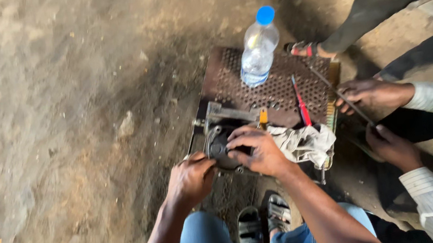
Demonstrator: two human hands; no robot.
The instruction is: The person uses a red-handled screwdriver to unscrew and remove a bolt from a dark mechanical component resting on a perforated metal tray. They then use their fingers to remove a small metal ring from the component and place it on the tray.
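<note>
A dark round metal part (219,149) sits at the near edge of a rusty perforated metal plate (234,82) on the ground. My left hand (190,179) grips the part's lower left side. My right hand (257,152) lies over its top right, fingers curled on it. A grey metal bracket (229,113) lies just beyond the part, and a crumpled white rag (304,144) rests right of my right hand.
A clear water bottle with a blue cap (258,50) stands on the plate's far side. A red-handled tool (301,104) lies on the plate. Another person's hands (369,94) hold a thin rod (342,96) at the right. A third person's sandalled foot (305,49) is beyond.
</note>
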